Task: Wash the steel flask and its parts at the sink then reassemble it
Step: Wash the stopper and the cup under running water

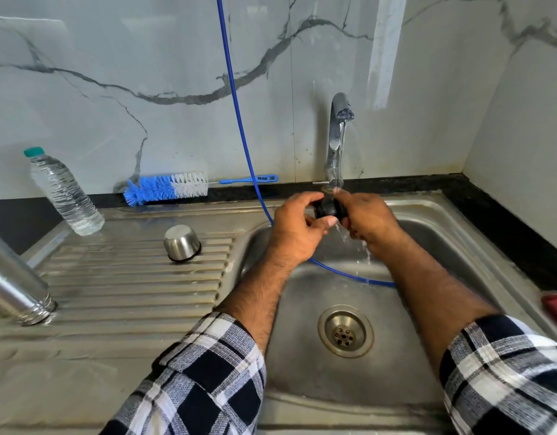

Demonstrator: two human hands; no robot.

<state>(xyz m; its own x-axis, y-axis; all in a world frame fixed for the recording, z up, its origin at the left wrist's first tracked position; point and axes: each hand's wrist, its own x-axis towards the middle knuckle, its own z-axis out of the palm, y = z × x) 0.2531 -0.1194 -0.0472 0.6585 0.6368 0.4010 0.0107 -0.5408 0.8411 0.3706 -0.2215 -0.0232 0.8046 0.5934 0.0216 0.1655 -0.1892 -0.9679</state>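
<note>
1. The left hand and the right hand meet above the sink basin, directly under the running tap.
2. Between them they hold a small black stopper; the fingers of both hands are curled round it, one hand on each side.
3. The water stream falls onto the stopper and the right hand and runs off into the basin.
4. The steel flask body rests on the ribbed drainboard at the far left, mouth down and leaning.
5. The steel cup lid sits upside down on the drainboard, well apart from the flask body.
6. A blue and white bottle brush lies on the dark counter ledge against the marble wall.
7. A clear plastic water bottle with a green cap stands at the drainboard's back left corner.
8. A thin blue hose hangs down the wall and curls into the basin behind the forearms.
9. The drain strainer lies in the basin floor between the two checked sleeves.
</note>
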